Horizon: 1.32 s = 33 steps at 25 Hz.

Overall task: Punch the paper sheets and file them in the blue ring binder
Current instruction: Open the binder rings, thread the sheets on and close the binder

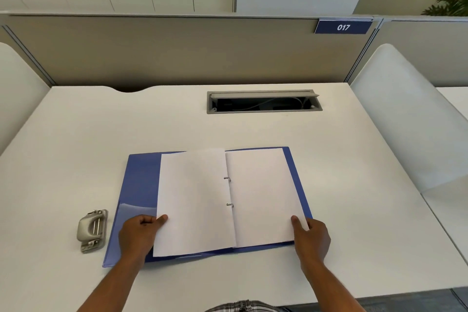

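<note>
The blue ring binder [138,185] lies open and flat on the white desk. White paper sheets sit on its two metal rings [228,191], one stack to the left [193,200] and one to the right [263,195]. My left hand [138,233] pinches the lower left edge of the left sheets, thumb on top. My right hand [312,234] holds the lower right corner of the right stack. A grey metal hole punch [92,230] rests on the desk just left of the binder.
A cable hatch [263,102] stands open at the back of the desk [354,185]. Frosted side panels [410,119] rise on both sides, with a beige partition and a "017" sign [343,26] behind.
</note>
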Each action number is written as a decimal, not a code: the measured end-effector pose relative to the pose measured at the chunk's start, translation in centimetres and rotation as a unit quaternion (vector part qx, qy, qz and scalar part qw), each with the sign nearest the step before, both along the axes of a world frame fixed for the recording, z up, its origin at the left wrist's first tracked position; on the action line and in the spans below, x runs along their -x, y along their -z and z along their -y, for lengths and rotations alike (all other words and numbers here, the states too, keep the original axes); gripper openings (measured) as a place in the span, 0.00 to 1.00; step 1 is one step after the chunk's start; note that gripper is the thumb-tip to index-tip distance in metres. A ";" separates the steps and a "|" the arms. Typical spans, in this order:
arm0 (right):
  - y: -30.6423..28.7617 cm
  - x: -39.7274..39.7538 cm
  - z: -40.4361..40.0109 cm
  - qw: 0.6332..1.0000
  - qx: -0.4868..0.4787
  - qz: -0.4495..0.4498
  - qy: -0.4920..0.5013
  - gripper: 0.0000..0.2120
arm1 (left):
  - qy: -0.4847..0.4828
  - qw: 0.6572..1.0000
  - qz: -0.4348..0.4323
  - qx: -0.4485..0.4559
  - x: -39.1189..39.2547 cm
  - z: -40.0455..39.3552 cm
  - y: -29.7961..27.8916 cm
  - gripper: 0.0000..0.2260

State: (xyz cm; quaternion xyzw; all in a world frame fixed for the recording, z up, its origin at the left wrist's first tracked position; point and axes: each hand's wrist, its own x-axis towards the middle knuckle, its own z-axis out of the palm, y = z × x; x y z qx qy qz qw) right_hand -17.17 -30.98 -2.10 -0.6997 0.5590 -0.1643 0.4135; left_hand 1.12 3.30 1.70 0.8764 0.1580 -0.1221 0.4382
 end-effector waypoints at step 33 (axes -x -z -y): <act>-2.6 -2.0 -5.1 0.969 0.174 0.031 -0.173 0.18 | 0.100 0.993 0.017 0.056 -1.2 6.2 -4.1 0.18</act>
